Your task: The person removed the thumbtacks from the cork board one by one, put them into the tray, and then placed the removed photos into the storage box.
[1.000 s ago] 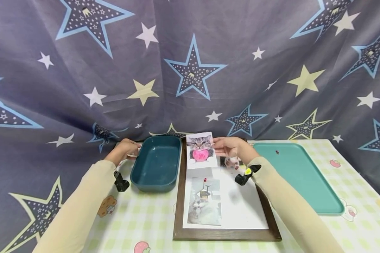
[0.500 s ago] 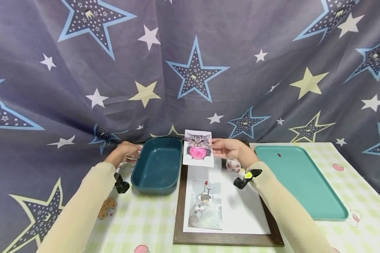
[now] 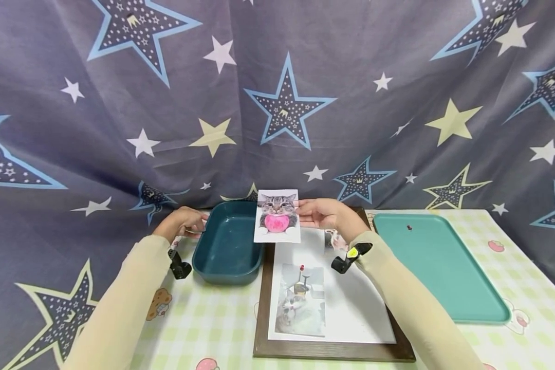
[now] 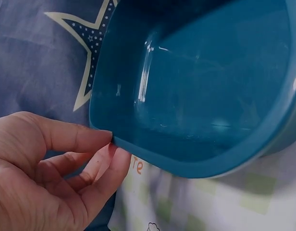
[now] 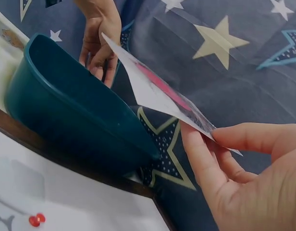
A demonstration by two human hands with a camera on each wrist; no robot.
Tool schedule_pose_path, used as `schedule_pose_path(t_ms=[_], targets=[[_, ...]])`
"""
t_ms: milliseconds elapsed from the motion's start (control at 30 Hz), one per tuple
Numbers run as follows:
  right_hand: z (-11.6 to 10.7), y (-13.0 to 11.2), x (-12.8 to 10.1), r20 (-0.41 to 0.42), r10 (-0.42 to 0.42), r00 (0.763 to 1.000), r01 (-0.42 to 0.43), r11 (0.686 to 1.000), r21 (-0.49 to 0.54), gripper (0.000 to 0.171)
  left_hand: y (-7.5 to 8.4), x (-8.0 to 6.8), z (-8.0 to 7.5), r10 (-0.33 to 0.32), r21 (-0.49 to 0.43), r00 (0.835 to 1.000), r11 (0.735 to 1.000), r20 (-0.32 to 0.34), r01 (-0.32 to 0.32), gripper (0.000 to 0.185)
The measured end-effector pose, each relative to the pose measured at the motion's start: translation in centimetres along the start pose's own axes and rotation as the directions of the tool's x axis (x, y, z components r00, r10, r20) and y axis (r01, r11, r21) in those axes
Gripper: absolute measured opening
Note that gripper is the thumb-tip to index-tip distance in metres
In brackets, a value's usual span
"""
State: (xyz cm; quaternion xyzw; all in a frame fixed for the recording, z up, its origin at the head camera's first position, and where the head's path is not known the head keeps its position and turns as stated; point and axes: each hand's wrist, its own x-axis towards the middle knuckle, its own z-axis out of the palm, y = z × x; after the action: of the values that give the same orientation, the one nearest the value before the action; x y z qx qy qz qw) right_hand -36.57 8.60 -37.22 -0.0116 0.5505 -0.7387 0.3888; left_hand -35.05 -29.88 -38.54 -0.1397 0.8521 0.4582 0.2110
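nearest me, the framed board [image 3: 351, 316] lies on the surface [image 3: 180, 318], a cat photo [image 3: 300, 311] on it with a red pin [image 3: 302, 267] at its top. beyond, my left hand [image 3: 183, 222] pinches the rim of the blue tub [image 3: 228, 277], presumably to steady it. my right hand [image 3: 324, 212] grips the cat card [image 3: 277, 218] by one edge, likely so the picture is left uncovered; the head view has it overlapping the tub's right rim. the right wrist reveals what that flattens: a card tilted, up in the air. only the left wrist shows my thumb on that rim. farthest back, the star curtain [image 3: 277, 164].
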Motion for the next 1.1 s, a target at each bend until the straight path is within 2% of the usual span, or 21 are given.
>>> schedule_pose_path(t_ms=[367,733,1100], targets=[[3.5,-0.4,2.5,-0.069,0.045,0.997,-0.052,0.994,-0.099,0.052,-0.4,0.1,0.0,0.004,-0.026,1.0,1.0,0.012,-0.004,0.06],[5.9,-0.6,4.2,-0.135,0.054,0.989,-0.069,0.992,-0.107,0.054,-0.1,0.2,-0.1,0.007,-0.002,1.0,1.0,-0.001,-0.007,0.058],[7.8,-0.1,5.4,-0.136,0.079,0.988,-0.097,0.986,-0.135,0.055,0.0,0.5,0.0,0.007,0.003,1.0,1.0,-0.007,-0.007,0.057]])
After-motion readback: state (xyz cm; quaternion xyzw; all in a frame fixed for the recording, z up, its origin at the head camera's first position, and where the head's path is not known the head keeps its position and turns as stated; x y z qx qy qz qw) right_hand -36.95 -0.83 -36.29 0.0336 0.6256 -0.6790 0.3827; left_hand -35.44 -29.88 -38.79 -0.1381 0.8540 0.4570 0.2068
